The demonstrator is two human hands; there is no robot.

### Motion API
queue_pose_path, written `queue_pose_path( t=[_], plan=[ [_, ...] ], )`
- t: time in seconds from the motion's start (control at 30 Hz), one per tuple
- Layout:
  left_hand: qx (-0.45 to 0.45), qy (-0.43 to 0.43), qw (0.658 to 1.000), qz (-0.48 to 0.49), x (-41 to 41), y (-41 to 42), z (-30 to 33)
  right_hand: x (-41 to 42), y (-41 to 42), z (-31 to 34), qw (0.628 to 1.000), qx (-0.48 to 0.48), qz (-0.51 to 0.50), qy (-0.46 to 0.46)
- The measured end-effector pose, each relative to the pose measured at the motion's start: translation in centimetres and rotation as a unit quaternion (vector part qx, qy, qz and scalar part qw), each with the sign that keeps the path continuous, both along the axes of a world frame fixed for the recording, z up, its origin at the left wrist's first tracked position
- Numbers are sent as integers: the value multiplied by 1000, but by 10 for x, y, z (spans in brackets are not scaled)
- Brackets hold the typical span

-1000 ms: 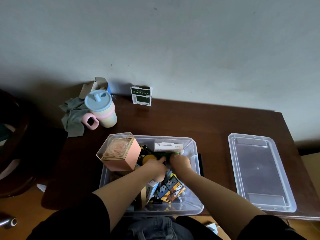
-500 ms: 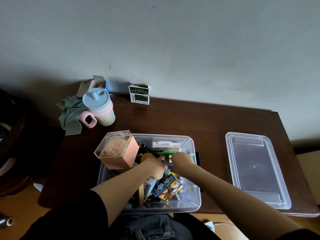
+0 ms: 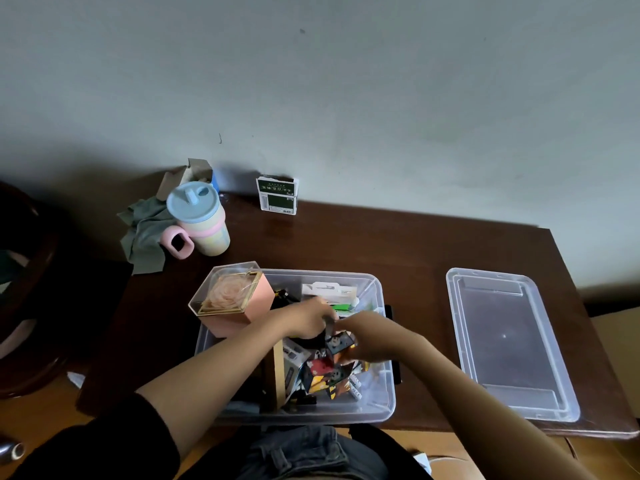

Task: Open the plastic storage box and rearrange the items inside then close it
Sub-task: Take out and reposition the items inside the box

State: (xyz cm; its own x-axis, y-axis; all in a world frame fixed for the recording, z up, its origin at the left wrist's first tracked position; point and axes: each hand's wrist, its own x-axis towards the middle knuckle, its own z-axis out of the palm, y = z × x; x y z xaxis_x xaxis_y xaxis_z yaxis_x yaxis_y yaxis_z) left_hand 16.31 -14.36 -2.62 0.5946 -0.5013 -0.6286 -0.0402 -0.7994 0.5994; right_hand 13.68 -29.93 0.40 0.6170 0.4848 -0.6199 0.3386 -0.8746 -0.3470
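Over the clear storage box (image 3: 377,415), both hands are now working lower and nearer the person than 0.5 s ago, off the green item (image 3: 341,307) at the far wall. Left hand (image 3: 304,320) is curling down onto something dark; can't tell what it's gripping. Right hand (image 3: 363,336) is pinching a colourful picture pack (image 3: 341,342) and lifting its top edge, where earlier it was reaching toward the far end. Pink rose gift box (image 3: 230,299) is sitting on the box's far-left corner, unchanged. Lid (image 3: 509,344) is lying flat to the box's right, unchanged.
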Motion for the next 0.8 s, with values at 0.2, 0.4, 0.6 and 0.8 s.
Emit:
queue_pose_path(
  t=[0.2, 0.4, 0.6, 0.8],
  plan=[
    [-136, -42, 964, 223, 1, 27, 13, 10, -16, 26, 989, 120, -89, -1],
    [-173, -164, 928, 286, -1, 34, 31, 20, 0, 30, 925, 266, -270, -11],
    [-155, -323, 891, 279, -2, 39, 36, 11, 32, 9, 859, 281, -427, -27],
    [-134, -304, 905, 267, -5, 43, 35, -4, 56, -4, 866, 257, -428, -39]
  ],
)
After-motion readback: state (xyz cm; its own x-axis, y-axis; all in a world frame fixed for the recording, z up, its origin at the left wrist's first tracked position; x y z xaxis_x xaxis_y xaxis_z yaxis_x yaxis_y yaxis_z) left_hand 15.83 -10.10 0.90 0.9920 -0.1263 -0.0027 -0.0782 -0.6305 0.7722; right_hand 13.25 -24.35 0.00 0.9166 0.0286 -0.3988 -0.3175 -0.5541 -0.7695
